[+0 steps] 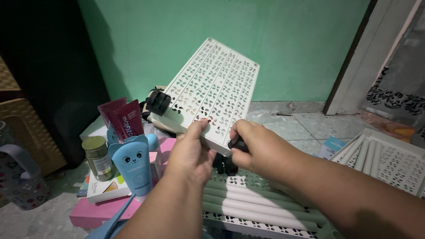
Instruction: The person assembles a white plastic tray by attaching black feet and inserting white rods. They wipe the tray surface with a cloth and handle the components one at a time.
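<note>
- A green wall (283, 40) fills the back.
- A dark cabinet (48, 66) stands at the left, a woven basket (20, 128) beside it.
- 1 white door frame (372, 53) rises at the right.
- The tiled floor (305, 128) looks grey and worn.

Left of the left hand (191, 152): two dark red tubes (120, 118) upright, a light blue tube (133, 164) with a cat face just in front, a small jar (98, 158) with gold lid and pale label beside it. A white flat box (106, 189) lies under them on a pink box (95, 211). Right of the right hand (256, 148): a small blue-and-white carton (331, 147) on the floor.
</note>
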